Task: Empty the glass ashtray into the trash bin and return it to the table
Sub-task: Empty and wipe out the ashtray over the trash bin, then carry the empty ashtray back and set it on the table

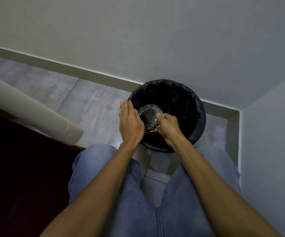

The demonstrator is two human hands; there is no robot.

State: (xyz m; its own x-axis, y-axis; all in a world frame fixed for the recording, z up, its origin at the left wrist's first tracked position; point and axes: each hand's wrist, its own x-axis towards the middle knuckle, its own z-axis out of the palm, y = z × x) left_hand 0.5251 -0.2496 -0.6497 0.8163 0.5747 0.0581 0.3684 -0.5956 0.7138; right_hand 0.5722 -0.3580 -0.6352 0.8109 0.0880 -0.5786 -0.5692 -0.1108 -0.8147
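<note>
The clear cut-glass ashtray (149, 118) is held tilted over the open mouth of the black trash bin (181, 98), which is lined with a black bag and stands on the floor in the room's corner. My right hand (168, 124) grips the ashtray's right rim with curled fingers. My left hand (130, 122) lies flat, fingers straight and together, its palm against the ashtray's left side. What is inside the bin is too dark to make out.
Grey tiled floor (87, 106) spreads left of the bin. White walls meet in a corner right behind it. A cream rolled cylinder (35, 108) lies across a dark red surface (18, 168) at the left. My jeans-clad legs (121, 185) stand just before the bin.
</note>
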